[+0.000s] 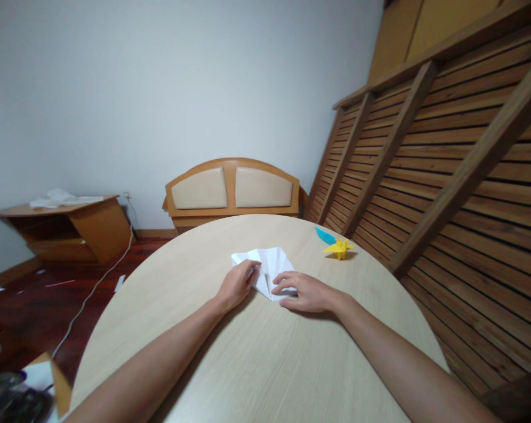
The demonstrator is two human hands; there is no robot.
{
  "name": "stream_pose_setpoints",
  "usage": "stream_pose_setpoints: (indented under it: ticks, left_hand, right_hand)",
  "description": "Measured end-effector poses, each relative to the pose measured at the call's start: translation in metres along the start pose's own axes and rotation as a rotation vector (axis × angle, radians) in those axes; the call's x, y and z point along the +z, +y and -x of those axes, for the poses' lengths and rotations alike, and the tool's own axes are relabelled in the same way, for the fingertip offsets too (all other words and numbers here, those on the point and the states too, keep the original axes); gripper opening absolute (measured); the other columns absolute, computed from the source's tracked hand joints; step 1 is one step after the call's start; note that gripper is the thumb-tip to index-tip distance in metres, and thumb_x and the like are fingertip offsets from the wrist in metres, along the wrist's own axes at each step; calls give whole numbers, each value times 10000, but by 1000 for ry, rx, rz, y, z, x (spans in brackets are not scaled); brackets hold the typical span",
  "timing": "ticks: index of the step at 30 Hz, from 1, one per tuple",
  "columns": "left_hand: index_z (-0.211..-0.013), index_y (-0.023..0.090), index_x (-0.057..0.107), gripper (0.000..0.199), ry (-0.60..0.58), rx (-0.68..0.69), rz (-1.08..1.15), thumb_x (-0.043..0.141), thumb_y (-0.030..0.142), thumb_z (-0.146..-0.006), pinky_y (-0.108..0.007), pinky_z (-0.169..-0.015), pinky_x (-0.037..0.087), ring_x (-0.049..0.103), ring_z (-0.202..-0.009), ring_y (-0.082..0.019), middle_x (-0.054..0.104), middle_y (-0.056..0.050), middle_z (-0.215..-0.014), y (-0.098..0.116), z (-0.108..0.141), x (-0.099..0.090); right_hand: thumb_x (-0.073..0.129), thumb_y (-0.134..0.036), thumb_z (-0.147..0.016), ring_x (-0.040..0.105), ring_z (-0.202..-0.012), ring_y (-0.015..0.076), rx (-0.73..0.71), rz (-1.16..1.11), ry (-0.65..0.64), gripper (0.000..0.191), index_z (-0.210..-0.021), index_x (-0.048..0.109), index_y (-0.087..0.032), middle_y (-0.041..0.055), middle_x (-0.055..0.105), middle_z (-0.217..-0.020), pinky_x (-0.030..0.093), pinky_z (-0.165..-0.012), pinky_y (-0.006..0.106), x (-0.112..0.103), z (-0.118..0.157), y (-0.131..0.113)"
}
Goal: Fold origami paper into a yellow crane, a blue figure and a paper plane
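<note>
A creased white sheet of paper [272, 261] lies partly folded on the round table [265, 358]. At its left edge my left hand [239, 284] is closed, its thumb and fingers pinching the paper. My right hand [304, 292] rests on the sheet's right part with its fingers apart, the fingertips touching the paper and the thumb near the lower edge. Fold lines run across the sheet between the two hands.
Toward the table's right edge are a yellow folded paper figure [339, 249] and a blue folded paper piece [325, 236]. Beyond the table stands a wooden headboard [231, 182]. Wooden slats [424, 176] lean at the right; a low cabinet [93, 232] stands left.
</note>
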State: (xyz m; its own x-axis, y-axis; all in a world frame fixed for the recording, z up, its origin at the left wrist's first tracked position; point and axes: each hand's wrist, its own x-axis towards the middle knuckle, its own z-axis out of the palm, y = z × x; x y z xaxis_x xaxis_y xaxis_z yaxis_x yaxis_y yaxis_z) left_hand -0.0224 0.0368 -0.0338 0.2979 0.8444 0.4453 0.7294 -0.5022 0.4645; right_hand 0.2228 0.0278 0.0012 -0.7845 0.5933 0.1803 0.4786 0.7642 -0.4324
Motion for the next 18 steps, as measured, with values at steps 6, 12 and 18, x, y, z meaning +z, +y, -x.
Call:
stream_pose_setpoints:
  ticks: [6, 12, 18]
  left_hand:
    - [-1162, 204, 596, 283, -69, -45, -173, 403, 267, -964, -362, -921, 502, 611, -1077, -229, 674, -82, -1140, 0, -1, 5]
    - [-1129, 185, 618, 243, -29, -28, -287, 491, 238, -928, -353, -920, 489, 570, -1078, -230, 629, -91, -1155, 5, -1, 1]
    - [-1064, 205, 664, 256, -112, 4, -367, 443, 248, -941, -391, -936, 478, 580, -1050, -234, 636, -90, -1132, 26, 9, -8]
  right_hand:
    - [653, -281, -824, 571, -1175, 246, -22, 41, -24, 374, -1193, 692, -226, 86, 627, -1273, 405, -1050, 374, -3, -2, -7]
    - [634, -396, -860, 536, -1196, 258, -42, 98, -59, 452, -1294, 632, -270, 86, 589, -1304, 381, -1058, 400, -1, -3, -14]
    - [611, -480, -876, 521, -1202, 281, -29, 128, -51, 461, -1300, 635, -301, 101, 567, -1319, 379, -1047, 432, 1, -3, -17]
